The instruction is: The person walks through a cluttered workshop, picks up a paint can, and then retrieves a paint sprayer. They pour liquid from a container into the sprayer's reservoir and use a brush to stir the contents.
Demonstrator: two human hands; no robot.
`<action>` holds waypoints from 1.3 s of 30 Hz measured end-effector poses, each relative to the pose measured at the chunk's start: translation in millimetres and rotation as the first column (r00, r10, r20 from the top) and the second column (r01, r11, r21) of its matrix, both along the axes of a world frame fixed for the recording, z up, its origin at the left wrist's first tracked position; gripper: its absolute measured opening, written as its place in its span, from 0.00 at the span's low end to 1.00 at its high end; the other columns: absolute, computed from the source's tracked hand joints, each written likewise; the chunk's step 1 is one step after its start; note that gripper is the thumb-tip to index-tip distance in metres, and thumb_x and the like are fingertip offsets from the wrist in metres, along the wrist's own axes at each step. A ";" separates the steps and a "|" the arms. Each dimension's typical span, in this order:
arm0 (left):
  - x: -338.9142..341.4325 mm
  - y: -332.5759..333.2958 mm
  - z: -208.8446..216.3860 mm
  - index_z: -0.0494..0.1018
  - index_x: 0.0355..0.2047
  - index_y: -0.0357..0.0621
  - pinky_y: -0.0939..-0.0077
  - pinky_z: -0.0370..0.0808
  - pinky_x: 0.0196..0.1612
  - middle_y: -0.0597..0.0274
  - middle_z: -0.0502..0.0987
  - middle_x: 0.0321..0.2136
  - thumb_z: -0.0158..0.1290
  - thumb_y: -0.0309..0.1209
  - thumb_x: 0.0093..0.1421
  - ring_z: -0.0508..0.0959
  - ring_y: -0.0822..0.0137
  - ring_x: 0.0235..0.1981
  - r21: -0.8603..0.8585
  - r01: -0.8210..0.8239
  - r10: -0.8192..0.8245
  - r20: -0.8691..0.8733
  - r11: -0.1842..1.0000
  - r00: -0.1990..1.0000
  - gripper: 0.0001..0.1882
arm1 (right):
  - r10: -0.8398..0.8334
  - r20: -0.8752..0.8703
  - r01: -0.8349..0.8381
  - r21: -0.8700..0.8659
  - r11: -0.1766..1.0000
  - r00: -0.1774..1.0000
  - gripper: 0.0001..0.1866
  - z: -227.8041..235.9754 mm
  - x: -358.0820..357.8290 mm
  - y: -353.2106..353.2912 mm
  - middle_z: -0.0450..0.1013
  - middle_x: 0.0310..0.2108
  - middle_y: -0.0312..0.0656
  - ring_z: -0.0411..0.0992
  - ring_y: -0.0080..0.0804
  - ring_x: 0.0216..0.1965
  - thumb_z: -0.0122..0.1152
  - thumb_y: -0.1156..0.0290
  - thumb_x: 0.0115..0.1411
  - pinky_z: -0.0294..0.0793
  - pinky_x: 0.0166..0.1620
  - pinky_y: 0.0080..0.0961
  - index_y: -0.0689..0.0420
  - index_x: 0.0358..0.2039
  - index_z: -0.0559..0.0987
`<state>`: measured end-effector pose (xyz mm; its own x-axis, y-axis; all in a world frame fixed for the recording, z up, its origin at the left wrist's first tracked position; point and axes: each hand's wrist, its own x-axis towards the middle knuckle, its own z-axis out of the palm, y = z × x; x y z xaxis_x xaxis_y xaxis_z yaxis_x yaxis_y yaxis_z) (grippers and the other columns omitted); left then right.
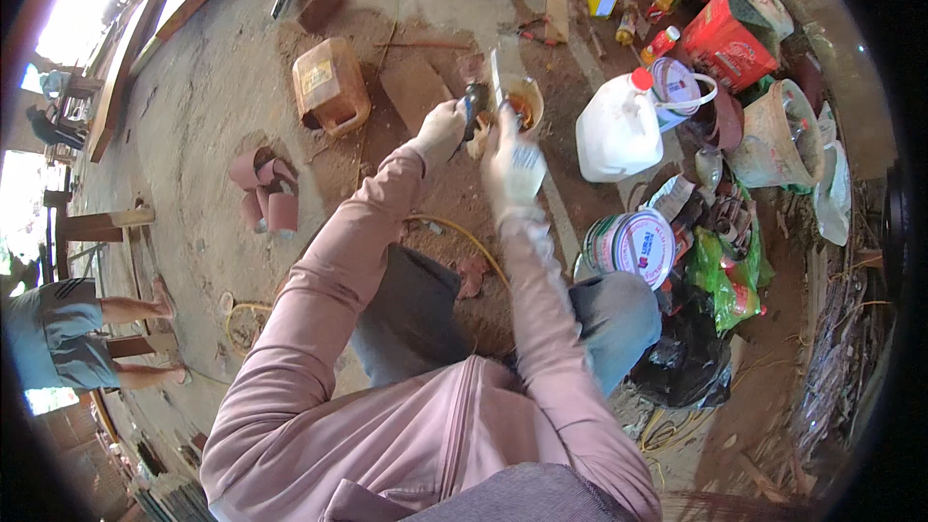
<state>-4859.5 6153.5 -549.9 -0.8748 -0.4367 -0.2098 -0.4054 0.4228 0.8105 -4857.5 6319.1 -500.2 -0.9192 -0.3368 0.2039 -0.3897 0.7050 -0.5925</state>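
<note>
Both of my hands are out ahead of me in pale gloves, close together over the dirt floor. My left hand [443, 132] is closed round a dark tool [473, 100], whose kind I cannot make out. Blurred by motion, my right hand [515, 169] grips a thin, pale, flat strip [496, 75] that stands out beyond the fingers. Just beyond that hand is a small round tub [535, 97] with orange-brown stuff inside, partly hidden by the hand and strip. A flat brown board [414, 92] lies left of the hands.
To the right stand a white jug [619, 126] with a red cap, a paint bucket [633, 246] and a red box [727, 42] among bottles. Left lie a cut-open plastic container [332, 87] and sandpaper rolls [266, 188]. Another person's legs [126, 309] show far left.
</note>
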 end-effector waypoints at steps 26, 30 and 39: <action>-2.0 17.4 28.3 0.72 0.35 0.39 0.50 0.71 0.43 0.41 0.77 0.33 0.38 0.42 0.66 0.76 0.41 0.39 -0.323 -0.002 -0.034 -0.106 0.946 0.994 0.19 | 0.019 -0.186 -0.015 0.027 1.000 0.982 0.25 -9.5 19.1 -5.1 0.77 0.30 0.50 0.77 0.45 0.26 0.47 0.68 0.62 0.76 0.28 0.42 0.51 0.60 0.64; -12.3 29.9 28.6 0.72 0.36 0.38 0.51 0.72 0.42 0.39 0.77 0.32 0.39 0.42 0.66 0.76 0.40 0.39 -0.348 0.083 -0.117 -0.079 0.934 0.990 0.19 | -0.070 0.004 0.070 0.012 0.997 0.998 0.21 -3.8 -47.7 3.3 0.76 0.26 0.53 0.77 0.49 0.27 0.49 0.61 0.63 0.74 0.30 0.45 0.52 0.56 0.68; -8.9 20.7 17.2 0.72 0.36 0.37 0.51 0.71 0.44 0.38 0.77 0.33 0.38 0.42 0.67 0.76 0.39 0.40 -0.195 -0.005 -0.008 -0.066 0.981 0.998 0.21 | -0.028 -0.037 0.027 -0.022 0.999 0.999 0.20 -11.3 -13.1 1.9 0.76 0.26 0.54 0.77 0.49 0.27 0.48 0.67 0.62 0.75 0.31 0.45 0.53 0.55 0.69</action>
<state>-4868.4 6174.2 -532.7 -0.8846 -0.4622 -0.0622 -0.3529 0.5761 0.7373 -4870.7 6321.0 -511.4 -0.9198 -0.3064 0.2453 -0.3923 0.7029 -0.5932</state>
